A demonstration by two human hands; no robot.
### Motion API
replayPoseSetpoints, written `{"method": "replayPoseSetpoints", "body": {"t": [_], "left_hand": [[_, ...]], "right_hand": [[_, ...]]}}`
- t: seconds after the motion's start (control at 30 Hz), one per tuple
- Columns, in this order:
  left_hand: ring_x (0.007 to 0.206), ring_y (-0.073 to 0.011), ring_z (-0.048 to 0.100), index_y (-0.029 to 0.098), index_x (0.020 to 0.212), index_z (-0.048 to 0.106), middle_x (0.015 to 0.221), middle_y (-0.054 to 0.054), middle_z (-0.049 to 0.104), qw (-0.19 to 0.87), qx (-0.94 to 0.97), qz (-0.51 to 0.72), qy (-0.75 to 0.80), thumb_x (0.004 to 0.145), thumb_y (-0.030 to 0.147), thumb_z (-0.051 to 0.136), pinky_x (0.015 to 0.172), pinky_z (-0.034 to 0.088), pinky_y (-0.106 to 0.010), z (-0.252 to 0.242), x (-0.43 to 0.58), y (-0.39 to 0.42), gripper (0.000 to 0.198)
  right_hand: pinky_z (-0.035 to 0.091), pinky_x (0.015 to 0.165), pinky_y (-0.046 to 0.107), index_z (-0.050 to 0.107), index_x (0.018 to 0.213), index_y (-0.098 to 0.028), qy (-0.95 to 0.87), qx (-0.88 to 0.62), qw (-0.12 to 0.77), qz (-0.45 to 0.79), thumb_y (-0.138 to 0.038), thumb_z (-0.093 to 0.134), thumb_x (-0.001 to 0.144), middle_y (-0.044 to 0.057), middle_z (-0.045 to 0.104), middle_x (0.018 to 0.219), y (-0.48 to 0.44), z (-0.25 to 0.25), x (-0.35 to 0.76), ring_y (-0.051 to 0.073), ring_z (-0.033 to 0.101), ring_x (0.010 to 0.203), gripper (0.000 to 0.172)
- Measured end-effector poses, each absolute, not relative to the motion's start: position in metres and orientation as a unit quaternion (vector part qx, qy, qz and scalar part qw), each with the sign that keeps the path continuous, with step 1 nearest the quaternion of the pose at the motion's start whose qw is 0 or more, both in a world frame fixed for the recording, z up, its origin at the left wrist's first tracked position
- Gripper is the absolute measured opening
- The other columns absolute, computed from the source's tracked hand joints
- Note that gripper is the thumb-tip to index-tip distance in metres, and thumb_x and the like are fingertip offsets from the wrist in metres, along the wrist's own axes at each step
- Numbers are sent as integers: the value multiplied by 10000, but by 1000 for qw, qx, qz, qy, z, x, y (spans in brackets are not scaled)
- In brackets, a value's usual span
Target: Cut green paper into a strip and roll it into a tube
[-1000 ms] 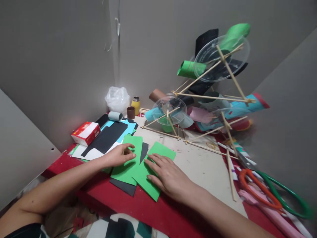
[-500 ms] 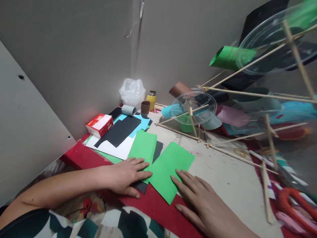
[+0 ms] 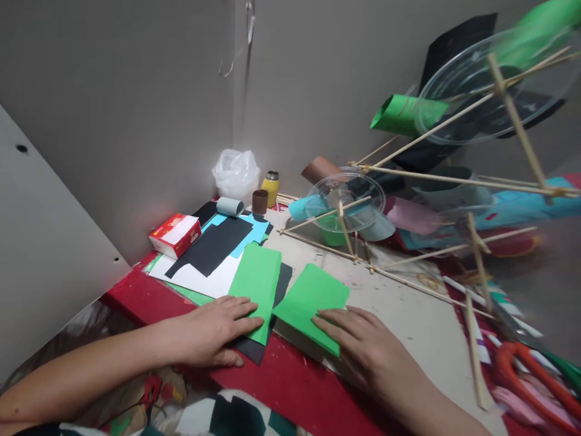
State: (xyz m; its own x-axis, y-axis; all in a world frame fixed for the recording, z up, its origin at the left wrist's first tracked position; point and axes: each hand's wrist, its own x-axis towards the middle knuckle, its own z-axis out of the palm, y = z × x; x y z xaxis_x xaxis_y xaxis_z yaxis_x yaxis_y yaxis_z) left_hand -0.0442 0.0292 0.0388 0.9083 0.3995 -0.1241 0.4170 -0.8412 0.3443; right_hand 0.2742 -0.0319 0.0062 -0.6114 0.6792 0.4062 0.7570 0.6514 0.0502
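Note:
Two pieces of green paper lie side by side near the front of the table. My left hand (image 3: 222,330) rests flat with its fingers stretched over the lower end of the left green paper (image 3: 256,272), which overlaps black paper (image 3: 285,281). The right green paper (image 3: 313,297) has its near edge raised off the table. Over its right side lie the fingers of my right hand (image 3: 365,345), with the thumb hidden beneath, gripping the sheet.
A red tissue box (image 3: 175,236), black sheets (image 3: 218,245) and a grey paper tube (image 3: 229,206) lie at the left. Behind stand a brown cup (image 3: 259,201), yellow jar (image 3: 271,189) and white plastic bag (image 3: 236,175). A stick frame (image 3: 408,172) with paper tubes and orange-handled scissors (image 3: 508,363) occupy the right.
My right hand has taken hold of the right green paper and lifted its near edge. The two green papers now lie slightly apart. The camera view has shifted a little.

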Motion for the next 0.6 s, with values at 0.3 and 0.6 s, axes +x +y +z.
{"method": "replayPoseSetpoints", "body": {"t": [0.3, 0.6], "left_hand": [[1214, -307, 516, 97, 1271, 505, 1284, -193, 561, -4, 977, 43, 209, 924, 227, 497, 1021, 432, -426, 14, -38, 32, 371], [928, -204, 680, 142, 1265, 506, 1070, -142, 691, 29, 946, 243, 213, 911, 78, 375, 771, 569, -316, 26, -43, 50, 383]], "right_hand": [[565, 819, 373, 651, 1168, -287, -865, -494, 90, 19, -91, 503, 791, 52, 691, 1148, -80, 20, 309, 224, 658, 1000, 450], [585, 852, 358, 628, 1217, -293, -828, -552, 78, 66, -301, 513, 886, 38, 672, 1198, -100, 48, 294, 248, 657, 1038, 350]]}}
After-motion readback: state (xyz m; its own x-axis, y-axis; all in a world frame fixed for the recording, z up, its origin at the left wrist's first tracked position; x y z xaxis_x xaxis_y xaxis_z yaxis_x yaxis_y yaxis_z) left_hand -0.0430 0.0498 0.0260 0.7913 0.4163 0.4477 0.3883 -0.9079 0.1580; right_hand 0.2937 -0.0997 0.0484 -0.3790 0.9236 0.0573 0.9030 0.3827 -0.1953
